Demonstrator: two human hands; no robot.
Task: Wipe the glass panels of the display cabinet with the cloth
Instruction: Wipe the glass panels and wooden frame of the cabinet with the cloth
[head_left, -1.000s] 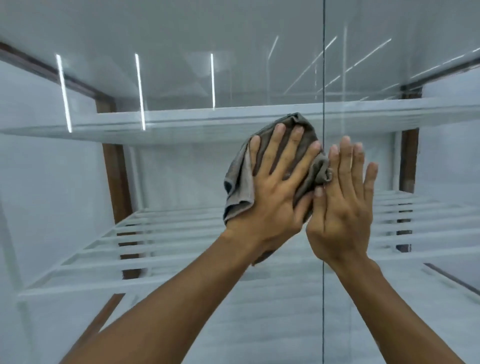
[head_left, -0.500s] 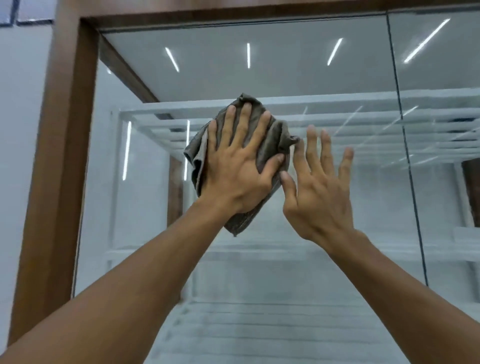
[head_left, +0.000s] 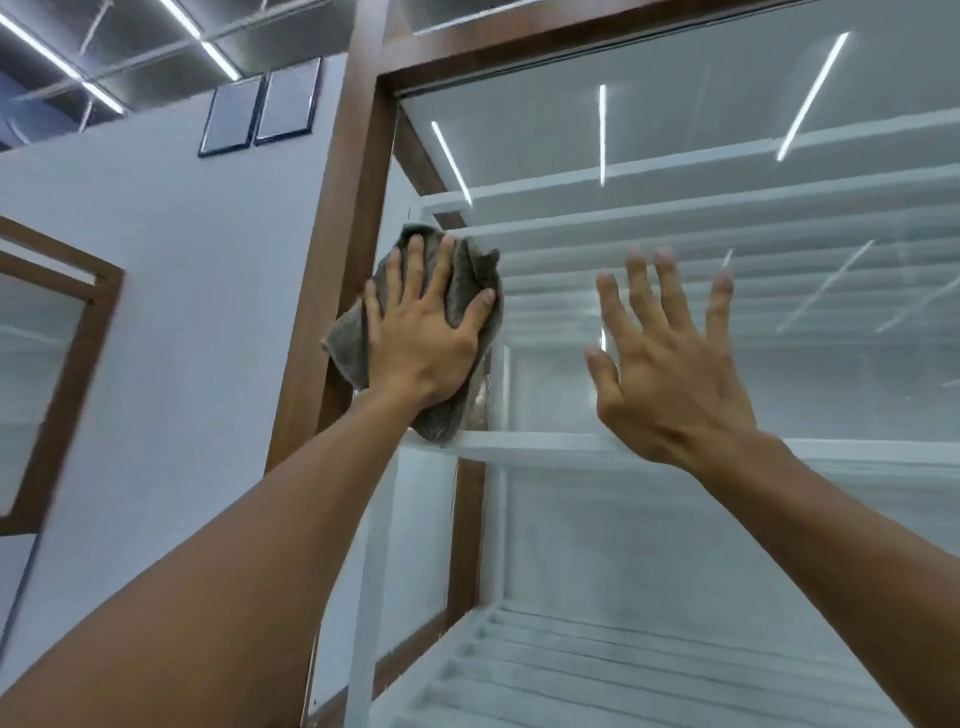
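My left hand (head_left: 423, 338) presses a crumpled grey cloth (head_left: 467, 291) flat against the glass panel (head_left: 675, 171) of the display cabinet, near its upper left corner. The cloth partly overlaps the brown wooden frame post (head_left: 353, 218). My right hand (head_left: 670, 364) is spread flat on the same glass to the right of the cloth, fingers apart and holding nothing. Both forearms reach up from the bottom of the view.
White slatted shelves (head_left: 675, 249) show behind the glass at several heights. A white wall (head_left: 208, 260) lies left of the cabinet, with two dark framed panels (head_left: 260, 111) high up and another wood-framed glass panel (head_left: 41, 364) at the far left. Ceiling strip lights reflect in the glass.
My left hand has slid the cloth leftward to the frame post. The hands, side by side before, are now well apart. The view has tilted up and left.
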